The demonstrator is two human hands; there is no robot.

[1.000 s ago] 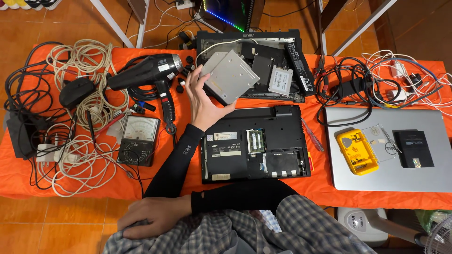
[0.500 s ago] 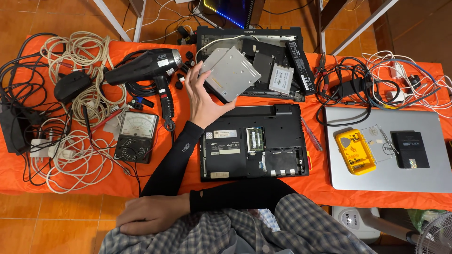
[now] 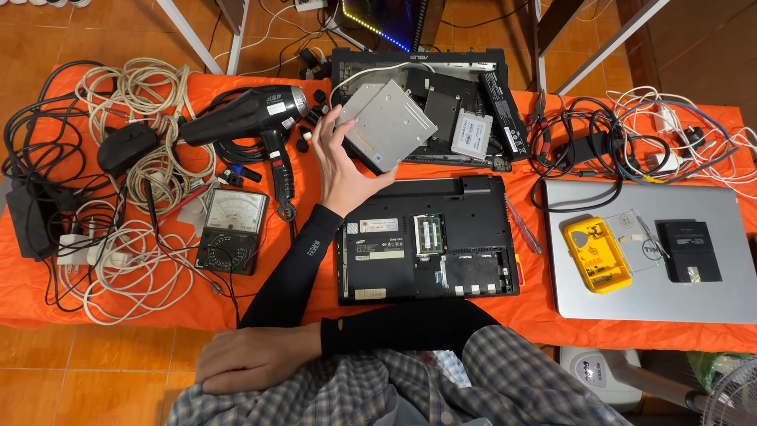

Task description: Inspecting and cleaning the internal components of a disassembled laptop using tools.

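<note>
The left hand [image 3: 341, 170] grasps a flat grey metal drive [image 3: 388, 125] by its left edge and lifts it, tilted, in the upper middle of the frame, above the opened black laptop [image 3: 465, 213] lying underside up. The right hand [image 3: 252, 359] rests on the lap at lower left, fingers loosely curled, holding nothing. I think it is better to grip only the edges and keep the drive away from the black blower [image 3: 244, 114] beside it.

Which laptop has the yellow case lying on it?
The closed silver laptop at the far right; the yellow case rests on its lid. Both black laptops lie opened, with their insides showing.
</note>
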